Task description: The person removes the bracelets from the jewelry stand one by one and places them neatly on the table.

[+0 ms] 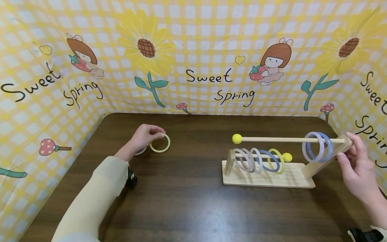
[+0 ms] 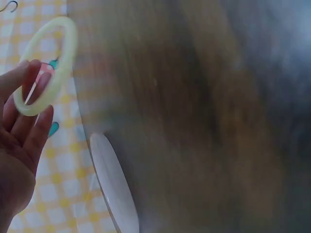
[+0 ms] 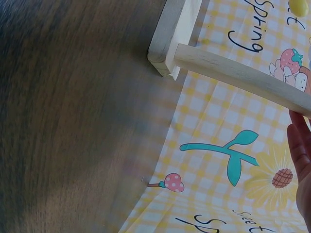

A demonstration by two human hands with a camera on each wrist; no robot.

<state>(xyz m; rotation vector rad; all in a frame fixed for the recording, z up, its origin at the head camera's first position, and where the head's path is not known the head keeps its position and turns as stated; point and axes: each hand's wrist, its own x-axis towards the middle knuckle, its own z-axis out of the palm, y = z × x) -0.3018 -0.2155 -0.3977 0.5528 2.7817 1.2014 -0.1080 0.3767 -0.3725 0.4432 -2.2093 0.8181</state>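
My left hand (image 1: 143, 138) pinches a pale yellow bangle (image 1: 169, 144) between thumb and fingers at its upper edge, over the left side of the table. Partly hidden behind that hand is a whitish bangle (image 1: 140, 153), also seen low in the left wrist view. At the right, my right hand (image 1: 359, 166) grips the top of the slanted post of a wooden bangle stand (image 1: 266, 181). On the stand's upper rod (image 1: 272, 139), close to that post, hang a lilac bangle (image 1: 304, 148) and a blue bangle (image 1: 331, 149).
Several bangles hang on the lower rod, including a blue one (image 1: 269, 169) and a yellow-green one (image 1: 283, 166). Yellow balls (image 1: 237, 138) cap the rod ends. Yellow checked cloth (image 1: 202, 43) surrounds the dark wooden table (image 1: 181, 201) at the back and sides.
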